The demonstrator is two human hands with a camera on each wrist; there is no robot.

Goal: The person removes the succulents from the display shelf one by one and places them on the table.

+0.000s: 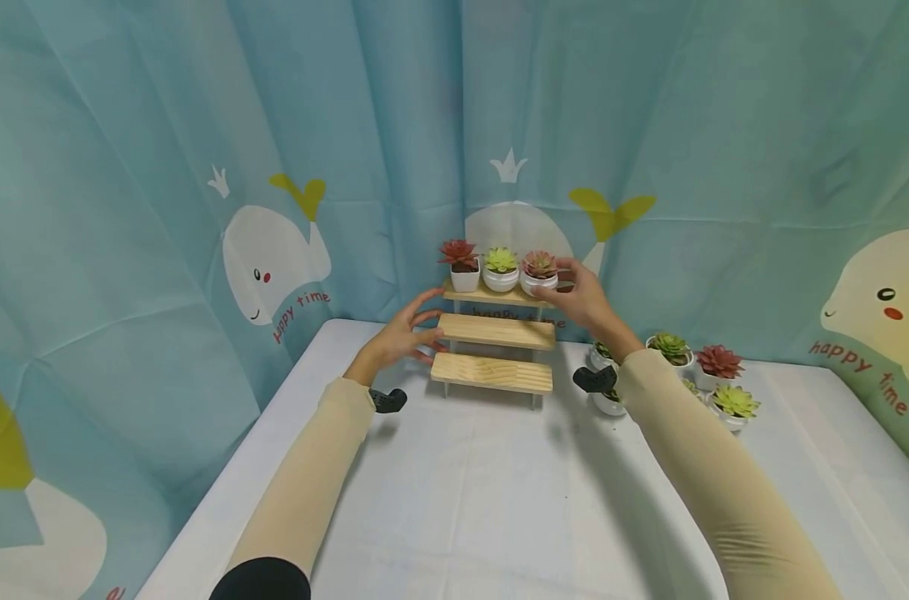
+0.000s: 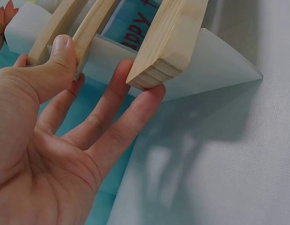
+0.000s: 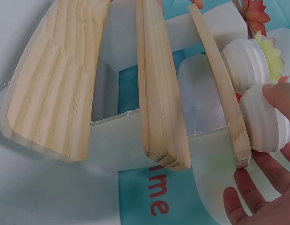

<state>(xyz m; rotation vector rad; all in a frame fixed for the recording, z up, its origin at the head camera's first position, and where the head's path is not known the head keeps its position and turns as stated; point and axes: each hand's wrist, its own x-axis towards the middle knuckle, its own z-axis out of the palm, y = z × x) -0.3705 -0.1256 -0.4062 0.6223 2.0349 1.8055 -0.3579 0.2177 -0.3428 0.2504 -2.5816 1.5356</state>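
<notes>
A three-step wooden display stand (image 1: 493, 332) with pale side panels stands on the table. On its top step are a dark red succulent in a square white pot (image 1: 465, 275), a yellow-green succulent in a round white pot (image 1: 501, 279) and a pink succulent in a round white pot (image 1: 539, 282). My right hand (image 1: 585, 296) grips the pink succulent's pot at the step's right end; thumb and fingers lie around its sides. My left hand (image 2: 65, 140) touches the stand's left ends with spread, mostly straight fingers, the thumb against the middle step (image 2: 91, 33).
Several more potted succulents are grouped on the right of the white table (image 1: 454, 500), among them a red one (image 1: 718, 364) and a yellow-green one (image 1: 735, 402). My right forearm passes in front of some of them. A blue whale-print curtain (image 1: 402, 125) hangs behind.
</notes>
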